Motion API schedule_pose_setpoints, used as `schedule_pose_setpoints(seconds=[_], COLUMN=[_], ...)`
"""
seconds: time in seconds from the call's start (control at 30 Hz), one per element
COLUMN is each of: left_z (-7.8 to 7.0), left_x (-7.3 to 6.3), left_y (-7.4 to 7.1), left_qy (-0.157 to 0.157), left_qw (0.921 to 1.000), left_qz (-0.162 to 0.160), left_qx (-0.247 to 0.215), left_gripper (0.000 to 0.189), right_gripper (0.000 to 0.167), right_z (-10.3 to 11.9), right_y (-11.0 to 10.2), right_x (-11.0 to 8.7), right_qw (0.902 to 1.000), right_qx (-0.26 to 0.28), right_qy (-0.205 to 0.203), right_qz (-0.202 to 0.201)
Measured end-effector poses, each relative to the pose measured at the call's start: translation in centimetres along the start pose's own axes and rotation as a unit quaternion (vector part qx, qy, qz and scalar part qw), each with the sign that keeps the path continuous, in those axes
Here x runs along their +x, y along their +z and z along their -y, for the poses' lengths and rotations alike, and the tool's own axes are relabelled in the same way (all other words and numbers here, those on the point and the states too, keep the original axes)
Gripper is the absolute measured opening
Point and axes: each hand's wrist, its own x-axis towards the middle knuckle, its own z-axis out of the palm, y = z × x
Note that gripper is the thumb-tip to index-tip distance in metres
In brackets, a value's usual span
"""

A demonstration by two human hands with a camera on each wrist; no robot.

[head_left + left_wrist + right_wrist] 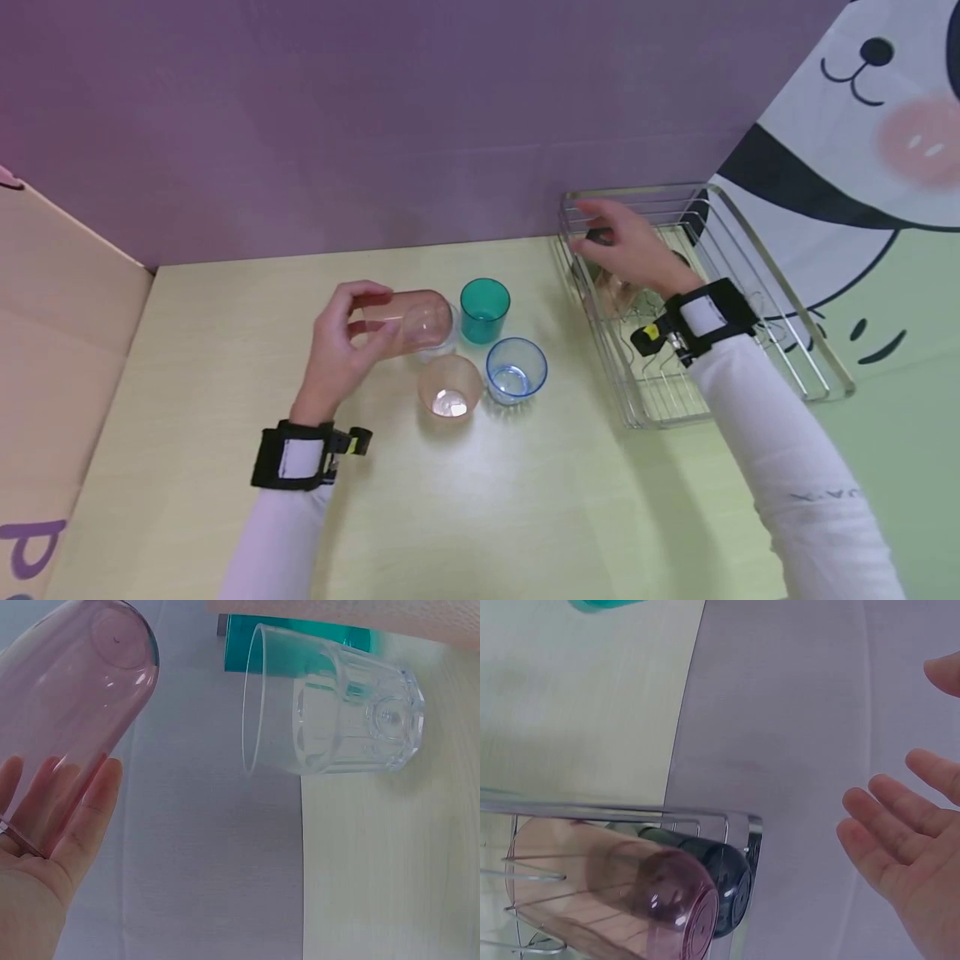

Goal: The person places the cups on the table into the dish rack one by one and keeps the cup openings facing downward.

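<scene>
My left hand (333,354) holds a clear pink cup (420,321) near its rim, with the cup tipped on its side above the table and its base toward the right. Behind and partly under it stands a colourless faceted glass (360,720). Close by are a teal cup (484,310), a peach cup (450,387) and a blue-rimmed glass (516,371), all upright. Over the far left corner of a wire rack (783,287), my right hand (633,250) hangs with fingers spread and nothing in it. A pinkish cup (675,900) and a dark cup (731,881) lie inside the rack below.
The pale table (225,375) ends at a purple wall panel (375,125) along the back. At the left rises a pale side panel (60,333). A panel printed with a cartoon animal (825,167) borders the rack on the right.
</scene>
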Motion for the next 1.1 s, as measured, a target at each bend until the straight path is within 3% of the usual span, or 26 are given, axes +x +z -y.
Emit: schedule_pose_setpoints(seconds=[0.33, 0.6, 1.1], left_z=[-0.2, -0.4, -0.7], left_x=[0.4, 0.4, 0.9], left_y=[0.6, 1.1, 2.2], left_qy=[0.015, 0.007, 0.046], left_qw=[0.9999, 0.9999, 0.9988], left_qz=[-0.008, -0.006, -0.003], left_qx=[-0.001, -0.010, -0.016], left_gripper=[0.045, 0.046, 0.049], right_gripper=[0.065, 0.062, 0.062], right_z=[1.0, 2.4, 5.3], right_y=[0.7, 1.5, 4.3], right_x=[0.2, 0.2, 0.2], right_qw=[0.9998, 0.9989, 0.9946], right_qx=[0.010, 0.030, 0.060], right_qy=[-0.019, -0.037, -0.074], right_qz=[0.000, 0.004, 0.043])
